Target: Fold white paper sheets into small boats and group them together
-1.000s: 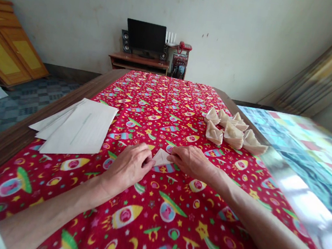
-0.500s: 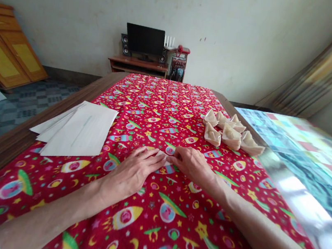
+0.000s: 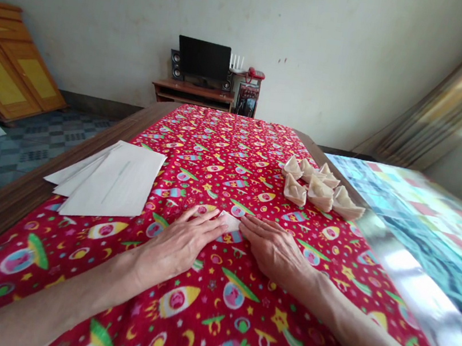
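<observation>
A small folded piece of white paper (image 3: 229, 221) lies on the red patterned tablecloth (image 3: 233, 156) in front of me. My left hand (image 3: 180, 240) lies flat with fingers stretched out, its fingertips pressing on the paper's left part. My right hand (image 3: 276, 248) also lies flat and open, fingertips pressing the paper's right edge. Most of the paper is hidden under my fingers.
A stack of white sheets (image 3: 111, 178) lies to the left, partly over the wooden table edge (image 3: 5, 203). Several folded paper boats (image 3: 319, 187) sit at the right. A shiny patterned cover (image 3: 421, 236) lies further right. A desk with a monitor (image 3: 203, 59) stands at the wall.
Both hands have gone from pinching the raised folded paper to lying flat, pressing it down on the cloth. The view has shifted slightly downward.
</observation>
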The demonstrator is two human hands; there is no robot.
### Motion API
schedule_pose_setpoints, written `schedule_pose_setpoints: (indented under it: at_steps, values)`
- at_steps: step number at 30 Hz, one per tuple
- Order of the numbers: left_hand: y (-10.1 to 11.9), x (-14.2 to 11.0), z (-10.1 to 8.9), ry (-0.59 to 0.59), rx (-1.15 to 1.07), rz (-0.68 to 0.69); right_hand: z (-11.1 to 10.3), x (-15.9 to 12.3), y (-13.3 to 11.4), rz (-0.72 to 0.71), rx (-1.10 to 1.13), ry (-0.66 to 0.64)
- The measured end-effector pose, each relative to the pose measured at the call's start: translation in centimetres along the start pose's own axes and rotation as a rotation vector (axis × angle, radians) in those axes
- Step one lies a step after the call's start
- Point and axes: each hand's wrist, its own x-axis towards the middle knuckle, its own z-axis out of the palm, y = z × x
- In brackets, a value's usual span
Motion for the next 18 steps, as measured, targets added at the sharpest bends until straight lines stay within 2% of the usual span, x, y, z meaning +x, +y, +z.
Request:
schedule_pose_setpoints:
  at_steps: [10,18]
  values:
    - [-1.0,-1.7,0.5,0.029,0.053,-0.004,-0.1,-0.3,-0.2,0.035,-0.037,0.026]
    - [-1.8,-2.4,0.7,0.085,-0.033,0.017,0.3,-0.4,-0.3,0.07,-0.028,0.043]
